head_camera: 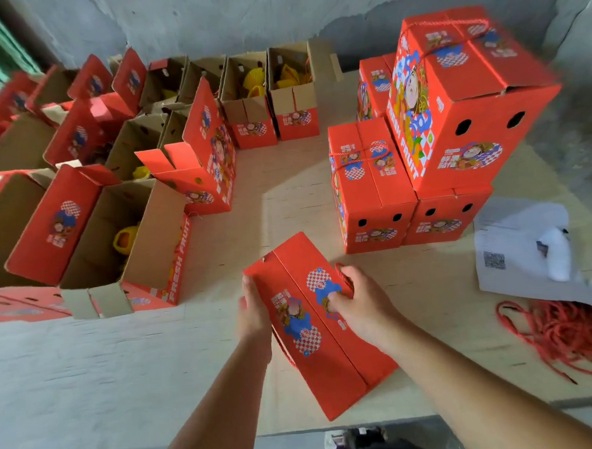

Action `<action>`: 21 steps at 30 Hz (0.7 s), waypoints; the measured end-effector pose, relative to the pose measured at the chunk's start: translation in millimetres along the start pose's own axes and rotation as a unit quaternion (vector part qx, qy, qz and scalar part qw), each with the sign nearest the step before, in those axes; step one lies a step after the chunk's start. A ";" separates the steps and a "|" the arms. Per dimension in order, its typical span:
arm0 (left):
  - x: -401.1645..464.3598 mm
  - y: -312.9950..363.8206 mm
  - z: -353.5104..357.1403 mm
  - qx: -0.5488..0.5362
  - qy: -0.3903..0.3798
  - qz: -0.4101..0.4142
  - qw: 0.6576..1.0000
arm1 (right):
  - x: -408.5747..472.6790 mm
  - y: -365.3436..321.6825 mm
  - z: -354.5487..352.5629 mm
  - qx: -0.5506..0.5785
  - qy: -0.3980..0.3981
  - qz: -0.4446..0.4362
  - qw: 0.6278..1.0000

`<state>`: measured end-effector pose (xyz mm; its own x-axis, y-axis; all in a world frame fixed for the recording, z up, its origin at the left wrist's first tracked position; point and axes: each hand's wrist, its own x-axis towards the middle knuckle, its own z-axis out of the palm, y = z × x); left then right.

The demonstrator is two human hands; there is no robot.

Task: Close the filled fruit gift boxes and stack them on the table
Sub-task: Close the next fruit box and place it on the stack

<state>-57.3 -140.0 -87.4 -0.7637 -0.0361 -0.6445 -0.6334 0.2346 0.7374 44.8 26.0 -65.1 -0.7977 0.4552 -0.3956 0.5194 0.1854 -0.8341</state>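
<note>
Your two hands hold a closed red cardboard gift box (313, 323) at the near edge of the pale plywood table (286, 204), its top flaps meeting in a seam down the middle. Your left hand (254, 309) grips the box's left side with curled fingers, and your right hand (357, 301) curls over the right top flap, thumb pressed on the blue and checkered cartoon print, beside a red twisted cord handle (345, 278). The box is glossy outside, with a printed character and blurred small lettering you cannot read. To the right, well apart, stands a stack of closed boxes (454, 130), tied with red cord, with round holes in their end panels; the top one reads "FRESH FRUIT" down its side. To the left, rows of open boxes (127, 233) show plain brown corrugated insides and yellow foam-netted fruit (125, 240); the nearest also reads "FRESH FRUIT". At the far right lie a white printed sheet with a QR code (522, 246) and a loose tangle of red cord (568, 333).
</note>
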 end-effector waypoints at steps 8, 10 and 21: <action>-57.8 -21.1 -30.1 0.008 -0.091 -0.005 0.996 | -26.4 -14.0 9.9 -0.050 0.028 -0.279 0.958; -71.2 -4.9 -30.6 -0.013 -0.112 0.076 0.991 | -35.4 -21.5 19.2 -0.077 -0.031 -0.296 0.951; -117.4 50.1 -1.6 0.141 -0.008 0.373 0.917 | -26.5 -61.3 -7.6 0.294 -0.276 -0.066 0.913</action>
<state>0.5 -125.6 25.5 -0.9682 0.2499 0.0130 0.1230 0.4301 0.8944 36.5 9.2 -0.6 -0.9586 -0.0760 -0.2745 0.2829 -0.3662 -0.8865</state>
